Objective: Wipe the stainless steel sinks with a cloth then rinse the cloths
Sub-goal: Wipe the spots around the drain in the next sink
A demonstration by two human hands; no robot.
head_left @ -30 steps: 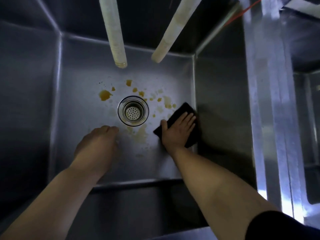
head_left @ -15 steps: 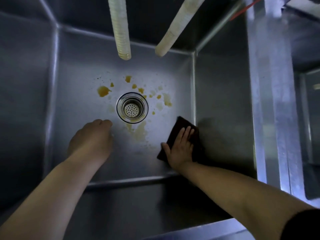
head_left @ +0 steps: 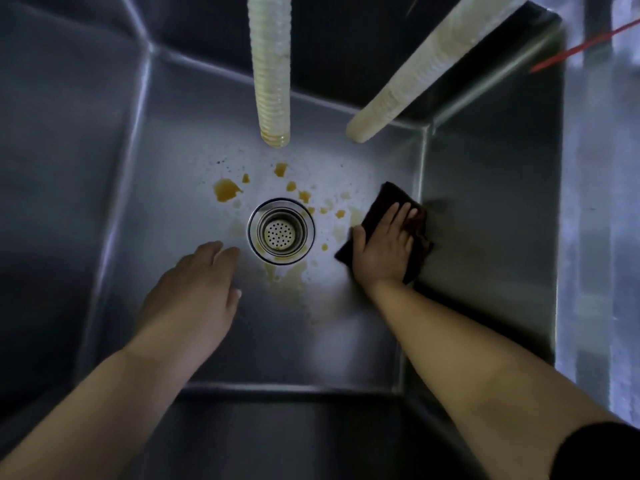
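I see the dark cloth [head_left: 388, 209] flat on the sink [head_left: 173, 140] floor, right of the drain [head_left: 281, 231], right hand [head_left: 386, 249] pressing it with straight fingers. Left hand [head_left: 195, 292] rests loose, holding nothing (amber stains [head_left: 227, 190] ring the drain). Two hoses [head_left: 272, 67] hang overhead.

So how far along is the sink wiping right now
Early days. Done: nothing looks clean yet. In hand: the right hand presses the dark cloth flat on the sink floor right of the drain, while the left hand rests open. Left: the orange-brown stains around the drain, then rinsing the cloth.
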